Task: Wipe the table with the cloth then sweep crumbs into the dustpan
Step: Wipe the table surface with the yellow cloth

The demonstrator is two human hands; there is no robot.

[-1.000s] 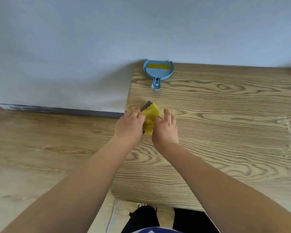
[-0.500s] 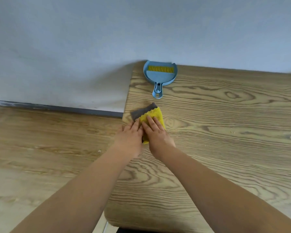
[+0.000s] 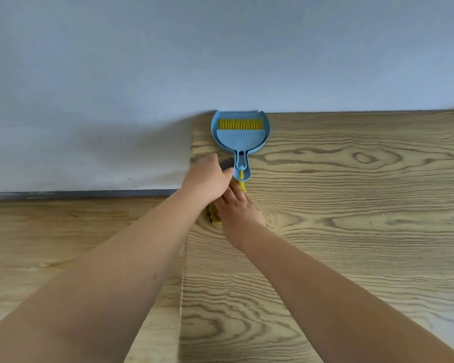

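Both hands [image 3: 220, 195] pushed cloth [image 3: 216, 218] forward (nearer dustpan [image 3: 240, 137])

obstacle: dustpan [image 3: 240, 138] at far-left corner, against wall [image 3: 220, 48] | free: table [image 3: 364, 205] rightward

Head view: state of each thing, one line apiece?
cloth: flat on table, mostly hidden under both hands
dustpan: flat at table's far edge, brush nested inside
left hand: fingers straight, on cloth
right hand: flat, pressing cloth
table: few crumbs at right
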